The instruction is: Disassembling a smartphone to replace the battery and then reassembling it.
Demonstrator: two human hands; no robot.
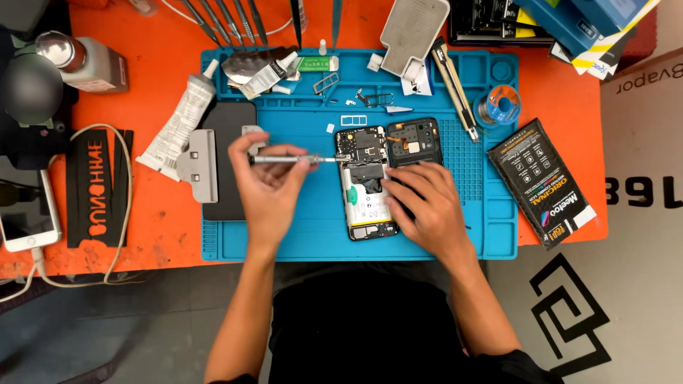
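A black flat pouch [542, 184] with a colourful label lies at right of centre, tilted. Blue boxes [583, 21] are stacked at upper right. A white labelled tube [179, 119] lies at upper left. A white phone [27, 213] sits at the left edge, screen dim.

I look down on an orange tabletop [562, 99], evenly lit, grey floor [92, 327] below, patterned white mat [640, 284] at right.

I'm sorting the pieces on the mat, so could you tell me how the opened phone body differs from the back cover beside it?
The opened phone body shows a pale battery and boards; the back cover is a dark shell. The left hand brings a screwdriver to the body; the right hand overlaps the cover. Both lie flat on the blue mat.
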